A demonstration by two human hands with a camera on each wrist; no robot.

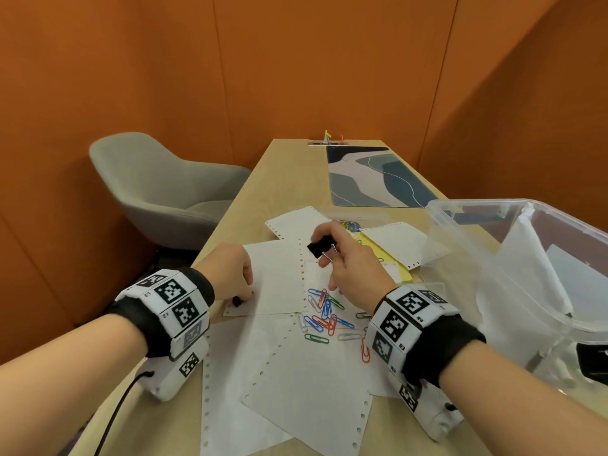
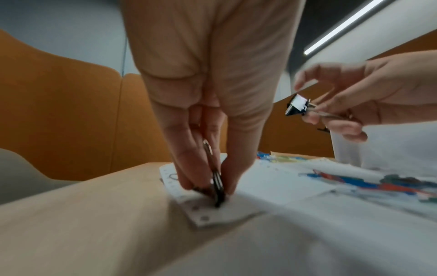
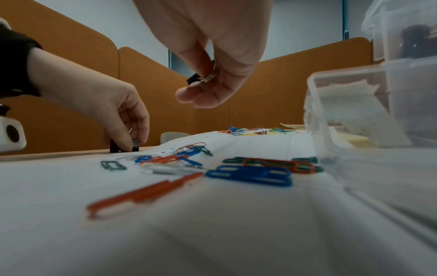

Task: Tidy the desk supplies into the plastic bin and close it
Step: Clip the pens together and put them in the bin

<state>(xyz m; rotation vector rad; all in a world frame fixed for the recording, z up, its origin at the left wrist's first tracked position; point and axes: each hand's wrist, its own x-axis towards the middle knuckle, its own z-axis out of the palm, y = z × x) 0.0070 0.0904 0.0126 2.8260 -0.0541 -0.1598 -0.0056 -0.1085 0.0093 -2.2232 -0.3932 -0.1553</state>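
My right hand (image 1: pixel 332 255) pinches the wire handles of a black binder clip (image 1: pixel 320 245) and holds it above the loose white sheets (image 1: pixel 279 278). My left hand (image 1: pixel 238 287) pinches a second black binder clip (image 2: pixel 218 188) that sits on the corner of a perforated sheet near the desk's left edge. Several coloured paper clips (image 1: pixel 324 312) lie scattered on the sheets between my wrists. The clear plastic bin (image 1: pixel 513 258) stands open at the right with paper inside; in the right wrist view the plastic bin (image 3: pixel 378 112) is close on the right.
More paper clips (image 1: pixel 348 225) and yellow paper (image 1: pixel 378 251) lie further back. A patterned desk mat (image 1: pixel 375 176) covers the far desk. A grey chair (image 1: pixel 158 185) stands left of the desk. Orange partition walls surround it. A black object (image 1: pixel 592 360) shows at the right edge.
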